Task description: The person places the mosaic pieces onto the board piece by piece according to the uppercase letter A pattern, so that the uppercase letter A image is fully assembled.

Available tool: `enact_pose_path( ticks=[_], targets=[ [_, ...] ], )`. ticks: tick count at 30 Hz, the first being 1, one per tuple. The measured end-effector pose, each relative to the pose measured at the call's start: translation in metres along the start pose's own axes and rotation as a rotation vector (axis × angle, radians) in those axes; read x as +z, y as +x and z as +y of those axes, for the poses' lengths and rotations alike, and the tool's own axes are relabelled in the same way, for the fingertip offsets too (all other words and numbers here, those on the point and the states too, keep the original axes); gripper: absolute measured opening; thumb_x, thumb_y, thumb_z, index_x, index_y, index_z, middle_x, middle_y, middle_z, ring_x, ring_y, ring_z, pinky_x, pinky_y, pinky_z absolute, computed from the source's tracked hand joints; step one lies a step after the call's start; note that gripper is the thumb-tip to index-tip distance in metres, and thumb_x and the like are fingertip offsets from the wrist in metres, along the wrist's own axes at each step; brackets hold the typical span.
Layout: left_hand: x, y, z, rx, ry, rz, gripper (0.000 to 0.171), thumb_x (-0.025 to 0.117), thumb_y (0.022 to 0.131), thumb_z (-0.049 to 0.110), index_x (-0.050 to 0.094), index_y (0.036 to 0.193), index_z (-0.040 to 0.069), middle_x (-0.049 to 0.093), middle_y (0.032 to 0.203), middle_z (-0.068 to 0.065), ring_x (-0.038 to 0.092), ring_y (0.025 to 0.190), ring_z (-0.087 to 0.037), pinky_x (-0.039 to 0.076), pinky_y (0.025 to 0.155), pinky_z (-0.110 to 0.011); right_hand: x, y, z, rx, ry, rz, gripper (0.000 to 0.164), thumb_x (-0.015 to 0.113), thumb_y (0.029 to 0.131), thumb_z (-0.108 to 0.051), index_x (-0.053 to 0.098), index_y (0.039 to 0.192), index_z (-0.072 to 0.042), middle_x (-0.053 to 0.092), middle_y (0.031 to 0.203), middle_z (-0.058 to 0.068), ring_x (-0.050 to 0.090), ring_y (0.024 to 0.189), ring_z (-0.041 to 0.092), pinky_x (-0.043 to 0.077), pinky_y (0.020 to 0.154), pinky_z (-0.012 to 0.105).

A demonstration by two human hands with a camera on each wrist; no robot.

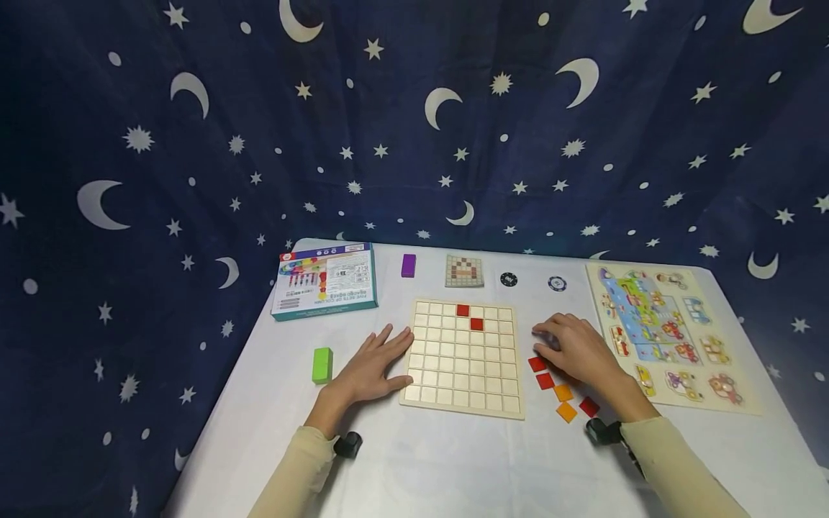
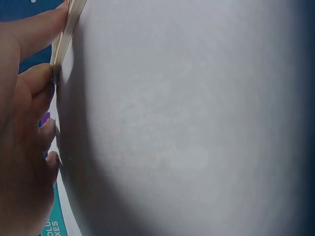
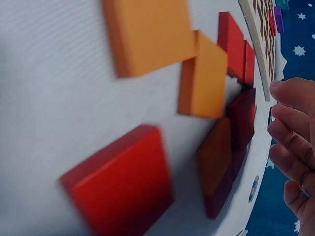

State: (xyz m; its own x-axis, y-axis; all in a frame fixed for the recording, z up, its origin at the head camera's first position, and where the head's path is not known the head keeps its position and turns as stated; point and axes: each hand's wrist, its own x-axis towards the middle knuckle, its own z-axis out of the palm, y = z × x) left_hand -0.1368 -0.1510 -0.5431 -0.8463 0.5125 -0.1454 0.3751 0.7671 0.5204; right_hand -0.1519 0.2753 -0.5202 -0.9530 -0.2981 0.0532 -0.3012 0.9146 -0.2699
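A light wooden grid board (image 1: 455,363) lies on the white table, with a red square tile (image 1: 463,310) in its far row and another red tile (image 1: 476,324) one row nearer. My left hand (image 1: 370,368) is spread flat at the board's left side, its thumb and fingertips touching the edge. To the right of the board, my right hand (image 1: 576,349) hovers with loosely bent fingers over loose tiles; nothing shows between them. Beside and below it lie red tiles (image 1: 545,380) and orange tiles (image 1: 566,412). In the right wrist view, more tiles (image 3: 214,162) lie in the hand's shadow.
A green block (image 1: 322,365) stands left of my left hand, and a boxed game (image 1: 326,282) lies behind it. Along the back are a purple block (image 1: 408,265), a pattern card (image 1: 464,271), a black chip (image 1: 509,279) and a blue-white chip (image 1: 557,283). A vehicle puzzle board (image 1: 706,388) lies right.
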Motion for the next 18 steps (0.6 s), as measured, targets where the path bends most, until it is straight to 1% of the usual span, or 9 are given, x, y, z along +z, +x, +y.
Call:
enact_pose_path(
  ticks=[6, 11, 18],
  targets=[
    [0.001, 0.000, -0.001, -0.003, 0.003, -0.004, 0.085, 0.067, 0.099, 0.054, 0.033, 0.169, 0.022, 0.029, 0.177, 0.004, 0.012, 0.170, -0.031, 0.012, 0.139, -0.059, 0.004, -0.014, 0.009, -0.009, 0.018, -0.018, 0.034, 0.083, 0.092, -0.029, 0.079, 0.121, -0.012, 0.074, 0.116, 0.010, 0.063, 0.100, 0.027, 0.055, 0.093, 0.053],
    [0.001, 0.000, -0.001, -0.010, 0.008, -0.003, 0.085, 0.067, 0.098, 0.054, 0.032, 0.169, 0.023, 0.029, 0.178, 0.004, 0.012, 0.170, -0.031, 0.012, 0.139, -0.059, 0.006, -0.018, 0.015, -0.030, 0.024, -0.030, 0.033, 0.082, 0.093, -0.029, 0.079, 0.122, -0.014, 0.073, 0.117, 0.008, 0.065, 0.104, 0.027, 0.059, 0.098, 0.055],
    [0.001, 0.000, -0.001, -0.004, 0.004, -0.001, 0.085, 0.066, 0.099, 0.055, 0.031, 0.169, 0.023, 0.028, 0.178, 0.004, 0.011, 0.170, -0.030, 0.011, 0.139, -0.059, 0.004, -0.018, 0.017, -0.080, 0.041, -0.053, 0.032, 0.080, 0.090, -0.022, 0.079, 0.121, -0.015, 0.073, 0.119, 0.008, 0.066, 0.109, 0.028, 0.059, 0.100, 0.058]
  ],
)
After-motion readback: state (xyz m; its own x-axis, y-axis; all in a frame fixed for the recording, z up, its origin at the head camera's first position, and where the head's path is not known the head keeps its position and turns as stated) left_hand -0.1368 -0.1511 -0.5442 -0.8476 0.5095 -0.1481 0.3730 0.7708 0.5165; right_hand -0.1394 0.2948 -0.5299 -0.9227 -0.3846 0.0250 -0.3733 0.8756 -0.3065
